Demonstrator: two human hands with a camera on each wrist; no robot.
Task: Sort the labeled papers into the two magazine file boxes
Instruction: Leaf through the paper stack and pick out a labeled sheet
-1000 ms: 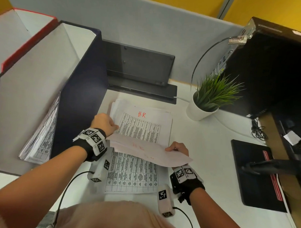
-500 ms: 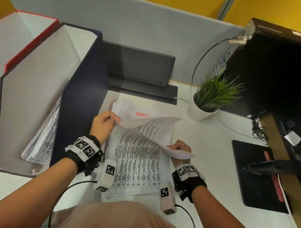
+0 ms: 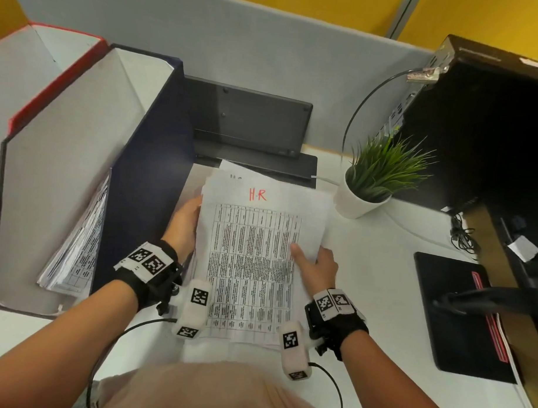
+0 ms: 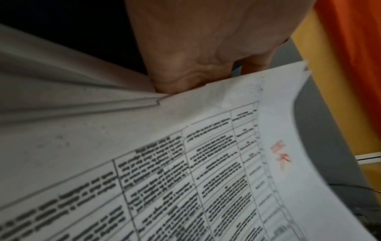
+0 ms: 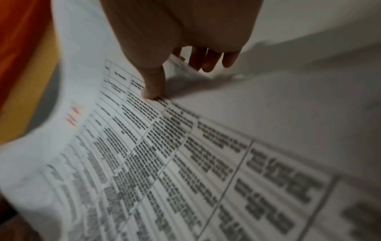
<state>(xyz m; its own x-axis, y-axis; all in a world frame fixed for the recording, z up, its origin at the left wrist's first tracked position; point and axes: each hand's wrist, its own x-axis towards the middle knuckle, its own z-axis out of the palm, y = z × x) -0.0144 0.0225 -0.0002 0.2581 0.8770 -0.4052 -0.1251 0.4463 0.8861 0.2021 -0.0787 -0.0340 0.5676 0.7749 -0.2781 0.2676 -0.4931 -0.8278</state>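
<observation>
A printed sheet marked "H.R" in red (image 3: 257, 195) faces up on a pile of papers (image 3: 250, 264) on the white desk. My left hand (image 3: 184, 222) grips the pile's left edge, its fingers hidden under the sheets (image 4: 206, 146). At the right edge my right hand (image 3: 316, 265) pinches the paper (image 5: 164, 154), thumb (image 5: 152, 91) on top and the other fingers (image 5: 206, 62) below. The dark blue file box (image 3: 140, 175) stands just left of the pile with several printed sheets (image 3: 77, 243) inside. Behind it is the red file box (image 3: 55, 74).
A potted plant (image 3: 369, 189) stands right of the pile. A black stand (image 3: 249, 127) is behind it against the grey partition. A black pad (image 3: 459, 314), a dark computer case (image 3: 478, 119) and cables (image 3: 461, 238) occupy the right side.
The sheets that were curled over have come down flat. The ADMIN label seen half a second ago is covered, and an HR sheet is on top. Both hands now hold the side edges.
</observation>
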